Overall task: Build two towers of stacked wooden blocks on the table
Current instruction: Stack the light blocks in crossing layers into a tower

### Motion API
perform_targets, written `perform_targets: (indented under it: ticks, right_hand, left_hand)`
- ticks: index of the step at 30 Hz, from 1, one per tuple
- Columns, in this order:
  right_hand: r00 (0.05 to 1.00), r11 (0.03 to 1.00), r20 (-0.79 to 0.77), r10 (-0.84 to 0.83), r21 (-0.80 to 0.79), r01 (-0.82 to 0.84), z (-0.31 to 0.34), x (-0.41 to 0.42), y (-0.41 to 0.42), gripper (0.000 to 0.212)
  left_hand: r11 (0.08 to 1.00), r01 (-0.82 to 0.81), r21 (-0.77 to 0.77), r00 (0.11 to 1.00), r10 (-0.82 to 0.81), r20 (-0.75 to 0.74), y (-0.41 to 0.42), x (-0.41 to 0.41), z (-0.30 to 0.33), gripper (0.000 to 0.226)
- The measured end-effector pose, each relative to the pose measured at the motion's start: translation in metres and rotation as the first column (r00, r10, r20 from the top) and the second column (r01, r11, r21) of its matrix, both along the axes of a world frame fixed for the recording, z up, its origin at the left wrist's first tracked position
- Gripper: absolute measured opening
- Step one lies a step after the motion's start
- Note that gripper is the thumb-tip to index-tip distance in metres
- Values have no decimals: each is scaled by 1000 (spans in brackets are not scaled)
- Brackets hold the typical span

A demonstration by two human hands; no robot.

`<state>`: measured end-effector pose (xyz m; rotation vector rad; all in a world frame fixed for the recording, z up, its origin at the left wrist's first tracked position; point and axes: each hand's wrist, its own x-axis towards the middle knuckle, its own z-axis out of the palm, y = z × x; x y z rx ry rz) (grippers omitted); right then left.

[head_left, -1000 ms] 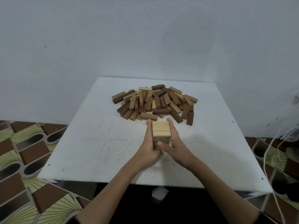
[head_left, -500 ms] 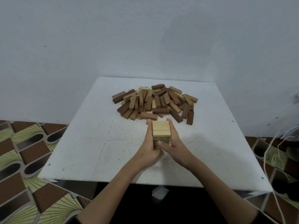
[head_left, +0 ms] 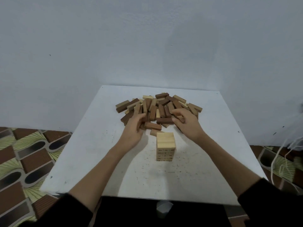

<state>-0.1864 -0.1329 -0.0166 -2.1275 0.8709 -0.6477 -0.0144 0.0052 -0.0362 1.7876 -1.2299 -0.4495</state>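
White square table (head_left: 91, 154), set against a pale wall (head_left: 147, 38), its surface speckled with small dark marks. Item one: a short tower of pale wooden blocks (head_left: 165, 145), standing upright near the middle of the table, three light blocks side by side on its top layer and a few layers showing below, small dark print on the near face; neither hand touches it. Item two: a loose pile of wooden blocks (head_left: 161, 107) on the far half of the table, light and reddish-brown pieces mixed, lying flat and crossing one another at all angles. One reddish-brown block (head_left: 152, 125) lies at the pile's near edge, and a pale block (head_left: 154, 132) lies just behind the tower's far left corner (partly hidden by it). Left hand (head_left: 133, 128): at the left near edge of the pile, fingers curled loosely toward the blocks; whether it grips one cannot be told. Right hand (head_left: 186, 122): over the right near edge of the pile, fingers bent in around a dark block, the grip itself not clearly shown. Both forearms bare, dark sleeves at the bottom of the view. Patterned tile floor (head_left: 24, 161) to either side; pale cords (head_left: 285, 154) hang at the right.
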Motion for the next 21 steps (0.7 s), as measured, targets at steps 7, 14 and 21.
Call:
perform_targets:
  ticks: [7, 14, 21]
  right_hand:
    - [924, 941, -336, 183, -213, -264, 4, 71, -53, 16]
    - [734, 836, -668, 127, -325, -441, -2, 103, -69, 22]
    - [731, 900, -640, 237, -139, -414, 7, 115, -82, 30]
  left_hand:
    - [985, -155, 82, 947, 124, 295, -63, 75, 8, 30]
    - [949, -84, 305, 847, -94, 524, -105, 109, 8, 28]
    - [903, -33, 429, 809, -228, 542, -134, 109, 18, 22]
